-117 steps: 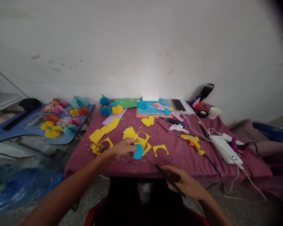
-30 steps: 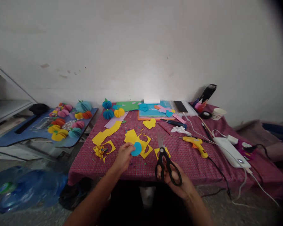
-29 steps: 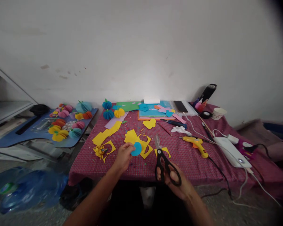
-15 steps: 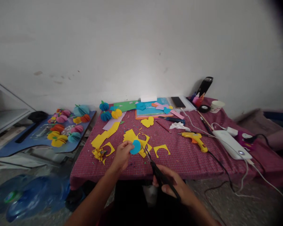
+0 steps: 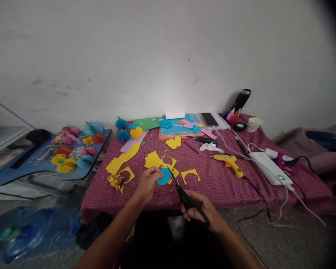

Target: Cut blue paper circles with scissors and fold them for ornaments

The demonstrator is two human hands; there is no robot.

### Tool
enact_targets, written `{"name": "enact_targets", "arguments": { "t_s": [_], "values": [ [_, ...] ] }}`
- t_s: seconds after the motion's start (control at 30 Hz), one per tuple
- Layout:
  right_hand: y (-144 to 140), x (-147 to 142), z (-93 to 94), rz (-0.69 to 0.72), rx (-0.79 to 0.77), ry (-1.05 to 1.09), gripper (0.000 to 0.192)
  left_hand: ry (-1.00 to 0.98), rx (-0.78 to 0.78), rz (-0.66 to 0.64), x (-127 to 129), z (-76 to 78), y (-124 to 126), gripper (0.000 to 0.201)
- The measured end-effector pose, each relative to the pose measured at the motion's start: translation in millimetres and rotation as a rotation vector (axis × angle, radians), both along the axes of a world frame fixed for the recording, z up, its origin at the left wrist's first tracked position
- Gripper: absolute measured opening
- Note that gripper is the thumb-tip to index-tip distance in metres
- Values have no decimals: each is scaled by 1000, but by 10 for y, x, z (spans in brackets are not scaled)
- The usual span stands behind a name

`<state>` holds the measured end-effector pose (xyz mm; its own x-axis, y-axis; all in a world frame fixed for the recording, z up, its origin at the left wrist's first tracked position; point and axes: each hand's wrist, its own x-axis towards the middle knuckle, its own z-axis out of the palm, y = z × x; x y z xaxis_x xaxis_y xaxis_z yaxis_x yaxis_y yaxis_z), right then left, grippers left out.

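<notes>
The blue paper disc (image 5: 163, 176) is positioned left of the yellow glue gun (image 5: 229, 163), over the cloth-covered counter (image 5: 218, 196). Fingers of the left hand (image 5: 148, 183) are clamped on the disc's left edge. Fingers of the right hand (image 5: 205, 203), near-left of the glue gun, are wrapped around the handles of the black scissors (image 5: 185, 197). The blades point toward the disc; contact cannot be determined. The smartphone (image 5: 210, 119) lies beyond the glue gun.

left hand (image 5: 149, 184): pinching | right hand (image 5: 199, 210): curled in a grip, lower in view | forearms (image 5: 110, 229): angled inward
</notes>
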<state>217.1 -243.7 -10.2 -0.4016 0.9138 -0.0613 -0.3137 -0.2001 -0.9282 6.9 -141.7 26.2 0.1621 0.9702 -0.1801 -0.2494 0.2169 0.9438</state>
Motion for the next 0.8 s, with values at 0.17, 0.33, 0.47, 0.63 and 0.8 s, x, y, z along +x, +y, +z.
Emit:
{"name": "enact_targets", "arguments": {
  "t_s": [0.17, 0.33, 0.47, 0.63, 0.8],
  "values": [
    [80, -27, 53, -29, 2, 37, 57, 141, 18, -72, 16, 54, -44, 12],
    [101, -46, 103, -24, 13, 36, 52, 192, 46, -85, 18, 72, -59, 13],
    [104, -44, 87, -28, 26, 11, 53, 200, 39, -90, 19, 68, -68, 13],
    [117, -39, 51, -42, 33, -20, 54, 208, 34, -95, 22, 84, -70, 13],
    [128, -32, 59, -53, 53, -44, 53, 214, 36, -129, 13, 68, -56, 13]
  ]
}}
